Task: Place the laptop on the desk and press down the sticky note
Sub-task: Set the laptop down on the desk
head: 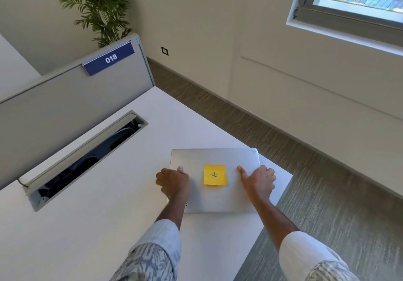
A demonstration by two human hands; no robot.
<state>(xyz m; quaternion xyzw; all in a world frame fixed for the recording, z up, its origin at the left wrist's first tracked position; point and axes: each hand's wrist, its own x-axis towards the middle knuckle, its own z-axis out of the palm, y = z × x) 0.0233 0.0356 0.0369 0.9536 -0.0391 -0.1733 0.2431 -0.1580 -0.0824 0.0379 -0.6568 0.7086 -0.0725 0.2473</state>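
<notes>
A closed silver laptop [216,198] lies near the right corner of the white desk [109,226]. A yellow sticky note [214,174] with a handwritten mark sits on the middle of its lid. My left hand [173,182] grips the laptop's left edge, thumb on top of the lid. My right hand [258,181] grips the right edge the same way, thumb pointing toward the note. Neither hand touches the note. I cannot tell whether the laptop rests fully on the desk or is held just above it.
An open cable tray slot [87,156] is cut into the desk at left. A grey divider panel [65,102] with a blue "018" label [109,59] stands behind it. A potted plant [100,8] is beyond. Carpeted floor [327,204] lies past the desk's right edge.
</notes>
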